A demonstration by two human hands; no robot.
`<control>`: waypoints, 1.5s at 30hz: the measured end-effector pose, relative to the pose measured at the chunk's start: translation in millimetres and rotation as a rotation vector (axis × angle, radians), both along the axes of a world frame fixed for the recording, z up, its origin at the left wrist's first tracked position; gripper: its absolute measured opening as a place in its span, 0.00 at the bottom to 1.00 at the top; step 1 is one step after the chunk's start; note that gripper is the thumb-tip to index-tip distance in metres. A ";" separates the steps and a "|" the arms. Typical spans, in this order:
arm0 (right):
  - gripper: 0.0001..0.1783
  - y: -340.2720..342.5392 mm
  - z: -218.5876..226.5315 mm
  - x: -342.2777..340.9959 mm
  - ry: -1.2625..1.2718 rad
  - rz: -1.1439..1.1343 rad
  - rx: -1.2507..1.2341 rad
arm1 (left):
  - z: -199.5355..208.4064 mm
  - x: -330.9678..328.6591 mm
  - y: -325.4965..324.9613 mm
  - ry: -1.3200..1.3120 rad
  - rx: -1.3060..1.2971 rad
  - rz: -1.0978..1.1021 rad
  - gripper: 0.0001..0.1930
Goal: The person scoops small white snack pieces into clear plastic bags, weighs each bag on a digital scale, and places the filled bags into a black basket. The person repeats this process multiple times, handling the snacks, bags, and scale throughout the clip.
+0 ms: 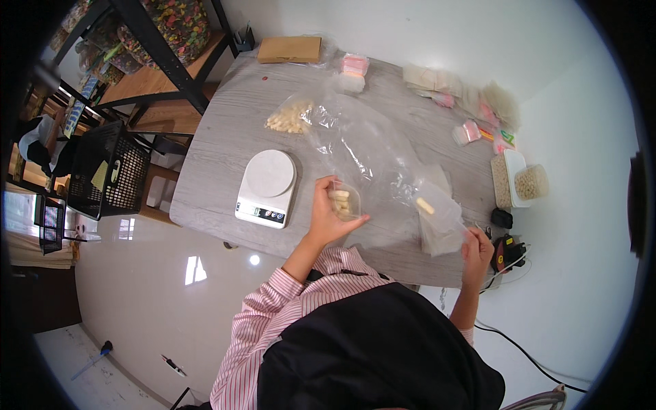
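Observation:
My left hand (331,217) is curled around a small clear plastic cup (355,202) with several pale yellow, finger-shaped pieces (342,199) in it. Off to the right, my right hand (477,247) pinches the edge of a small clear plastic bag (443,209). One pale yellow piece (424,206) shows inside that bag. Beyond both hands, a large clear plastic bag (355,137) lies across the table, with a heap of pale pieces (290,117) at its left end. A white kitchen scale (268,179) stands left of my left hand, its plate bare.
Along the table's (225,137) back lie a brown cardboard box (290,50), pink-and-white packets (353,68) and flat clear bags (432,80). Tubs of pale pieces (529,183) and a black-and-red device (507,254) with cables are at right. A black basket (113,171) and shelf (157,75) stand left.

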State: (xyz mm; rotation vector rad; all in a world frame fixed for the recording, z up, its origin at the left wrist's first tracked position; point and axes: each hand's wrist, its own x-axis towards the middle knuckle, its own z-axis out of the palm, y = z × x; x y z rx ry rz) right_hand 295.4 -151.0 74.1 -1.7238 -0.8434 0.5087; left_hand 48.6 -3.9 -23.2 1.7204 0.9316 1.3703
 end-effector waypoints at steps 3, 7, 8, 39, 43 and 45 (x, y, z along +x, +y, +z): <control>0.07 15.5 12.2 -29.0 0.046 0.117 -0.002 | 1.7 1.7 -1.1 0.028 -0.008 0.013 0.46; 0.05 34.0 23.4 -62.9 -0.156 0.322 0.019 | 8.9 1.8 -4.8 0.043 -0.010 0.035 0.46; 0.05 37.7 25.7 -69.9 -0.275 0.363 0.045 | 10.7 1.4 -5.9 0.053 -0.004 0.042 0.46; 0.14 57.7 -163.2 -27.7 0.285 0.176 -0.238 | 45.5 -55.5 -4.9 -0.017 -0.020 0.113 0.52; 0.13 60.7 -155.2 -39.0 -0.040 0.200 -0.231 | 41.8 -64.2 -5.0 0.033 0.063 0.200 0.51; 0.12 48.9 -119.9 -33.0 -0.701 0.196 -0.244 | 38.7 -67.2 -6.4 0.040 0.039 0.208 0.50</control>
